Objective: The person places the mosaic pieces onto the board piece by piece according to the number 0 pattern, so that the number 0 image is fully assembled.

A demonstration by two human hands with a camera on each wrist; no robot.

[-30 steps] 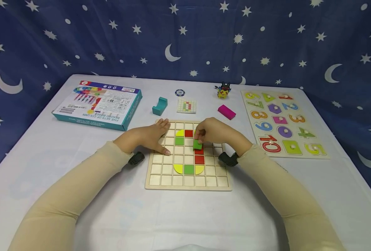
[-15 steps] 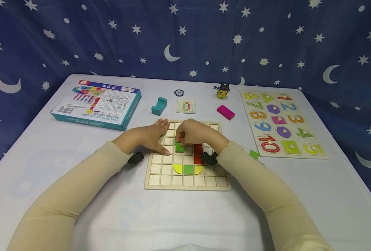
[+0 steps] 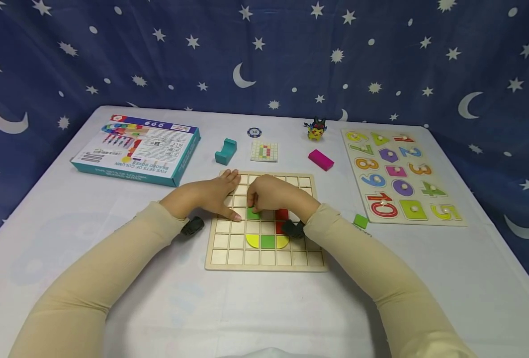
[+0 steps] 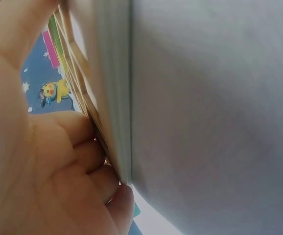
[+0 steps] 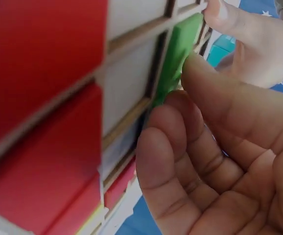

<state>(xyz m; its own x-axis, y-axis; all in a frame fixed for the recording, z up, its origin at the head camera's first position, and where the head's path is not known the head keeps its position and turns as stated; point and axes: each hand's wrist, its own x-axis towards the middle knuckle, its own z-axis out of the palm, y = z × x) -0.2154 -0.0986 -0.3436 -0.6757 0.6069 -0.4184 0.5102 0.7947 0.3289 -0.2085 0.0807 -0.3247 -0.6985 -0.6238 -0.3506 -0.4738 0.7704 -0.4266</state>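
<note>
A wooden grid board (image 3: 228, 241) lies in the middle of the table. It holds red tiles (image 3: 282, 215) and a yellow and green row (image 3: 267, 241) near its front. My left hand (image 3: 233, 196) lies flat on the board's left edge, fingers straight. My right hand (image 3: 254, 206) pinches a green square tile (image 3: 253, 214) over a cell left of the red tiles. In the right wrist view the green tile (image 5: 178, 54) sits tilted at the cell's rim, my fingertips (image 5: 195, 66) on its edge, with red tiles (image 5: 43, 63) beside it. The left wrist view shows my palm (image 4: 43, 161) against the board's side (image 4: 107, 73).
A second green square (image 3: 360, 221) lies on the table by my right forearm. Behind the board are a teal block (image 3: 226, 151), a pattern card (image 3: 264, 151), a chip (image 3: 254, 132), a pink block (image 3: 321, 159) and a yellow figurine (image 3: 316, 129). A number puzzle (image 3: 400, 174) lies right, a box (image 3: 136, 149) left.
My right hand carried the green tile leftward from the red column and lowered it toward a cell. Its move uncovered a green square on the table. The left hand stayed put.
</note>
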